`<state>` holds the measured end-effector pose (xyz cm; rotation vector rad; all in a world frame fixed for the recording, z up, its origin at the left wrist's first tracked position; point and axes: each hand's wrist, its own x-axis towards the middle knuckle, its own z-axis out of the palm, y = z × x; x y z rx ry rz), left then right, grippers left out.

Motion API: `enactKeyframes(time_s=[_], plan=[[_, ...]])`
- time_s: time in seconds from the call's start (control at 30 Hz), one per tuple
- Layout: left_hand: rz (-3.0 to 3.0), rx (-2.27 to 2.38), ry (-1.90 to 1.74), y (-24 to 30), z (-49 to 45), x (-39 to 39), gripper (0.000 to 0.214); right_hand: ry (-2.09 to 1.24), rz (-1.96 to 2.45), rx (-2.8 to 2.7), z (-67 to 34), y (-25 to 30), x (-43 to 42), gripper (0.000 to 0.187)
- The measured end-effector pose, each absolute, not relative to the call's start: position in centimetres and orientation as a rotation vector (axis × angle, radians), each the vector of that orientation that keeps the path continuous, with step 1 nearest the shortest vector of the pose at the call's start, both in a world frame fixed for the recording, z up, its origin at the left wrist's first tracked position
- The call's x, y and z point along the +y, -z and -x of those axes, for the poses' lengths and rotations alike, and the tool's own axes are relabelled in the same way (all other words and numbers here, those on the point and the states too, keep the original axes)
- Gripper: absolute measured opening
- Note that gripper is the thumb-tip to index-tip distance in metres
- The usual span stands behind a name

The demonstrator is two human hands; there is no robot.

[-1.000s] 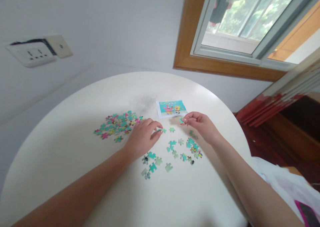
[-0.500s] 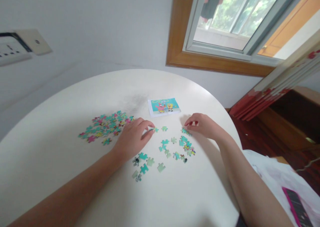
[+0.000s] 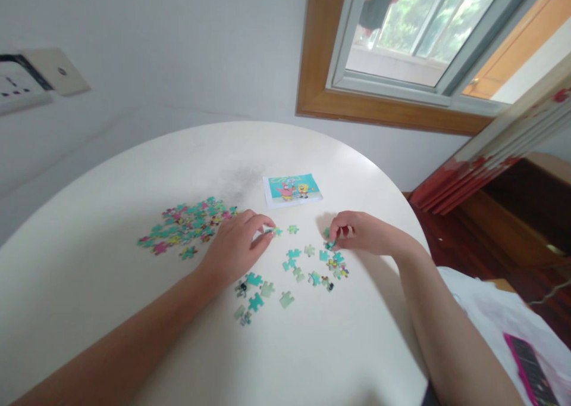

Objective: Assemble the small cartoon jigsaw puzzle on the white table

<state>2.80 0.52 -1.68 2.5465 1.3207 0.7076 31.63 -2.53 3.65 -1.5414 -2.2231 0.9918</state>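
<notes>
My left hand (image 3: 236,245) rests on the round white table (image 3: 111,215), fingers pinched on a small teal puzzle piece (image 3: 274,231). My right hand (image 3: 363,233) lies low on the table with its fingers curled onto a teal piece (image 3: 329,244) at the edge of a small cluster. Several loose teal pieces (image 3: 294,269) are scattered between the two hands. A pile of teal, pink and yellow pieces (image 3: 187,224) lies left of my left hand. A small cartoon reference picture (image 3: 292,190) sits beyond the hands.
A wall socket (image 3: 27,84) is on the white wall at far left. A wood-framed window (image 3: 401,55) is behind the table. Red-trimmed curtain (image 3: 491,156) and dark wooden furniture stand at right. A pink-edged phone (image 3: 530,373) lies on my lap at lower right.
My right hand came down from in front of the picture to the cluster of pieces and closed on one. My left hand has stayed put. The view shifted slightly.
</notes>
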Motion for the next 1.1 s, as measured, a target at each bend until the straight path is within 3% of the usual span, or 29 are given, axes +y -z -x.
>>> enactKeyframes(time_s=[0.2, 0.47, 0.93, 1.1], plan=[[-2.547, 1.322, -0.703, 1.8, -2.8, 0.6, 0.017, -1.049, 1.608, -2.036, -33.7, -3.1, -2.1, 0.01], [-2.548, 1.328, -0.7, 1.6, -2.9, 0.6, 0.016, -0.671, 1.72, -2.141, -33.6, -3.1, -1.9, 0.013], [-2.556, 1.325, -0.688, 1.6, -2.9, 0.5, 0.015, -1.047, 1.15, -2.404, -27.4, -3.6, -4.1, 0.021], [-2.543, 1.319, -0.694, 1.5, -2.9, 0.4, 0.015, -1.014, 1.196, -2.42, -28.2, -3.8, -4.1, 0.024]])
